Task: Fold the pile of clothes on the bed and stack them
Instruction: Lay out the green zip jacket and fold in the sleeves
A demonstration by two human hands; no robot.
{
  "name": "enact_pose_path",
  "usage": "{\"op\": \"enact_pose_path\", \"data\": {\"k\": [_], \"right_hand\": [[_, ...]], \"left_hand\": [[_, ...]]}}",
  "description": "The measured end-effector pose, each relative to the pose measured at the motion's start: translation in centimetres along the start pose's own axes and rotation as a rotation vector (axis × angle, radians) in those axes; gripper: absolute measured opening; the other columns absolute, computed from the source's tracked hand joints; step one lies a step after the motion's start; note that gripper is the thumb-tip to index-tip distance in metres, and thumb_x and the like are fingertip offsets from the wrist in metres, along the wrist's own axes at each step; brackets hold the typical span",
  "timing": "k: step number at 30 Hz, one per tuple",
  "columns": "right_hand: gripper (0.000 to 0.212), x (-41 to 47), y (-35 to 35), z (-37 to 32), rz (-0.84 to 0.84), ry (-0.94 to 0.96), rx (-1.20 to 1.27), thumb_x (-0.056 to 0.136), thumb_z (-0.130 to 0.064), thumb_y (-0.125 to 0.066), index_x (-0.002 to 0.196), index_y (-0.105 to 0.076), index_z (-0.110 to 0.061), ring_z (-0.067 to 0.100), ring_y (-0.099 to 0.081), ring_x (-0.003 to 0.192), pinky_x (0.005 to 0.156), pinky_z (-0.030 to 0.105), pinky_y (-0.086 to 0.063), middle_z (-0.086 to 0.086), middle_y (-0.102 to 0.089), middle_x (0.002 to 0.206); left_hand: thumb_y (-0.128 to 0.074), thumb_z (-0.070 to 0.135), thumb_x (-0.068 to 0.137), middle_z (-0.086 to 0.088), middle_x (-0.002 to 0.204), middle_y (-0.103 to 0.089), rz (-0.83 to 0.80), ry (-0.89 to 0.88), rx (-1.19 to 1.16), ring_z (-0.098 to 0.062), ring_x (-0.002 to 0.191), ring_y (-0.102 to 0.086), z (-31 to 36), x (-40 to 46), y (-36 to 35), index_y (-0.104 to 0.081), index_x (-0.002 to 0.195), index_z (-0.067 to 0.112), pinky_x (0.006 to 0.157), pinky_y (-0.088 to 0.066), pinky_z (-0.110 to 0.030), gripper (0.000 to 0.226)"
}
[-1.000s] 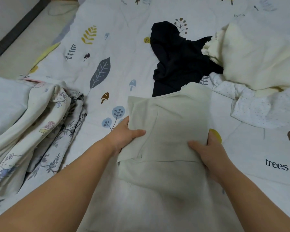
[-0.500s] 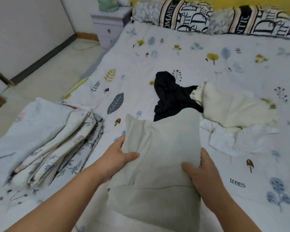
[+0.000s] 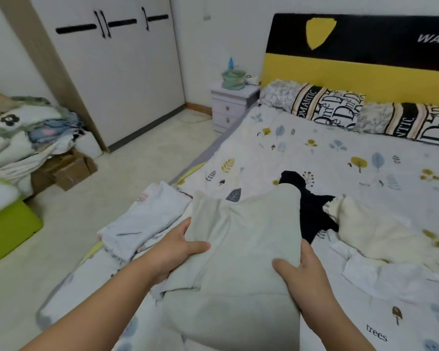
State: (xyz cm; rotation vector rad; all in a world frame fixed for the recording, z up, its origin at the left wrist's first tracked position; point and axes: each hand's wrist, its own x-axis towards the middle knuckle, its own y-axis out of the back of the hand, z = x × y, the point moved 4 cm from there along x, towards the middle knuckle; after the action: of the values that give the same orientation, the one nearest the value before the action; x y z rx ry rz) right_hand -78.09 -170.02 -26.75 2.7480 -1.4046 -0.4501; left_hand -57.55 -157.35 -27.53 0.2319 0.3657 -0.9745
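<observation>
Bedroom, patterned bed sheet (image 3: pixel 302 153) as work surface. Folded grey-green garment (image 3: pixel 241 252) is held above the sheet, clamped at both side edges by left hand (image 3: pixel 173 252) and right hand (image 3: pixel 304 272). Folded stack (image 3: pixel 142 224) lies just left; unfolded black garment (image 3: pixel 312 211) and cream garment (image 3: pixel 375 231) lie right.

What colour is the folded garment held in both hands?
Plain pale grey-green, no print, on the folded cloth garment; the head view, the only one, shows it clearly.

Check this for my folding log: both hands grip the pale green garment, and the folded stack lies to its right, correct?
Not quite. Both the left hand and right hand grip the pale green garment, but the head view shows the folded stack to its left.
</observation>
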Motion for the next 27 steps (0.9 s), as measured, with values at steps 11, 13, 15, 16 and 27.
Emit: {"op": "enact_pose_path", "data": {"k": [11, 13, 15, 16, 27], "right_hand": [[0.026, 3.3, -15.5, -5.3, -0.071, 0.013, 0.078, 0.079, -0.001, -0.057, 0.095, -0.055, -0.022, 0.014, -0.064, 0.084, 0.066, 0.025, -0.049, -0.001, -0.067, 0.092], [0.027, 5.0, -18.6, -5.6, -0.055, 0.013, 0.08, 0.08, -0.001, -0.057, 0.096, -0.055, -0.022, 0.01, -0.062, 0.081, 0.062, 0.02, -0.046, -0.003, -0.066, 0.09], [0.029, 6.9, -21.6, -5.7, -0.041, 0.012, 0.087, 0.08, 0.001, -0.057, 0.098, -0.054, -0.022, 0.006, -0.06, 0.079, 0.056, 0.014, -0.043, -0.003, -0.063, 0.09], [0.03, 7.8, -23.1, -5.6, -0.04, 0.007, 0.097, 0.08, 0.001, -0.057, 0.099, -0.054, -0.022, 0.006, -0.059, 0.079, 0.055, 0.012, -0.043, -0.003, -0.063, 0.09], [0.029, 16.9, -33.1, 0.6, 0.029, -0.099, 0.101, 0.081, -0.001, -0.057, 0.091, -0.049, -0.026, 0.009, -0.059, 0.081, 0.068, 0.026, -0.047, -0.006, -0.062, 0.09]], "left_hand": [[-0.067, 0.003, 0.081, 0.004, 0.095, -0.073, 0.08, 0.053, 0.035, -0.016, 0.086, -0.07, 4.0, 0.3, 15.9, -0.057, 0.106, 0.029, 0.066, -0.055, -0.026, 0.037], [-0.066, 0.002, 0.081, 0.0, 0.101, -0.07, 0.081, 0.062, 0.055, -0.017, 0.089, -0.069, 4.4, 2.0, 19.0, -0.056, 0.107, 0.027, 0.069, -0.054, -0.028, 0.037], [-0.066, 0.002, 0.082, -0.003, 0.106, -0.068, 0.069, 0.077, 0.066, -0.019, 0.092, -0.068, 4.7, 3.9, 21.8, -0.055, 0.109, 0.026, 0.07, -0.055, -0.029, 0.038], [-0.066, 0.002, 0.082, -0.003, 0.107, -0.068, 0.063, 0.084, 0.071, -0.019, 0.091, -0.069, 4.7, 5.0, 23.2, -0.055, 0.109, 0.026, 0.069, -0.055, -0.028, 0.038], [-0.071, 0.007, 0.079, -0.003, 0.108, -0.067, 0.024, 0.199, 0.151, -0.022, 0.096, -0.066, -1.1, 17.9, 31.9, -0.055, 0.11, 0.027, 0.077, -0.054, -0.034, 0.041]]}}
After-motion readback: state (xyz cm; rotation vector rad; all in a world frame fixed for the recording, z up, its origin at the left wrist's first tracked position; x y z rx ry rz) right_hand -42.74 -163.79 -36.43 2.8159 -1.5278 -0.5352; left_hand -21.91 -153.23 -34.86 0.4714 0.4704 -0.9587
